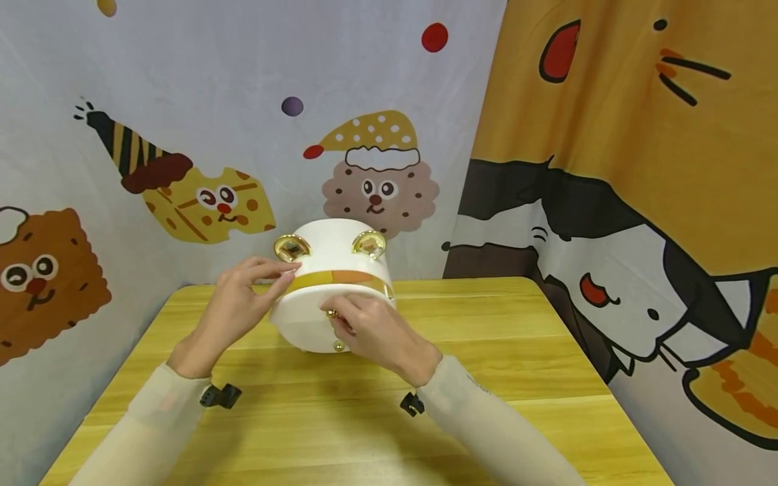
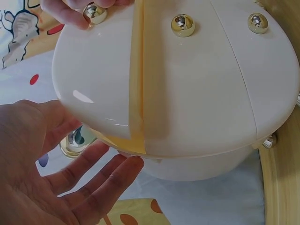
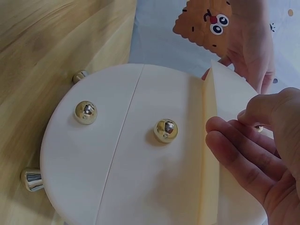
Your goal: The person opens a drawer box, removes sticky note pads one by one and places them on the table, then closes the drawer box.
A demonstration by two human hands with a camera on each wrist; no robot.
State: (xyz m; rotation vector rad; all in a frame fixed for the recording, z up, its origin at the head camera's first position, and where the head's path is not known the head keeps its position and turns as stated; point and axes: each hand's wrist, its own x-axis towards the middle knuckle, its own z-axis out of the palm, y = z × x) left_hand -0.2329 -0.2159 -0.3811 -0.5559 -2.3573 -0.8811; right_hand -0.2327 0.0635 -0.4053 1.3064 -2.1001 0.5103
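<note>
A white rounded storage box (image 1: 322, 231) with gold ear-like rings (image 1: 292, 248) stands on the table. Its top front section (image 2: 93, 79) sits forward of the sections below, and a yellow-orange strip (image 1: 349, 277) shows behind its upper edge. My right hand (image 1: 377, 331) pinches the upper gold knob (image 2: 95, 14) on that section. Below it are a middle gold knob (image 3: 165, 131) and a lower gold knob (image 3: 86, 112). At the box's upper left, my left hand (image 1: 240, 293) has fingers extended, fingertips (image 2: 133, 164) at the rim; firm contact is unclear.
The box stands toward the back of a wooden table (image 1: 474, 398) on short gold feet (image 3: 32, 179). A cartoon-printed cloth (image 1: 231, 61) hangs behind it, and an orange printed curtain (image 1: 608, 121) is at the right.
</note>
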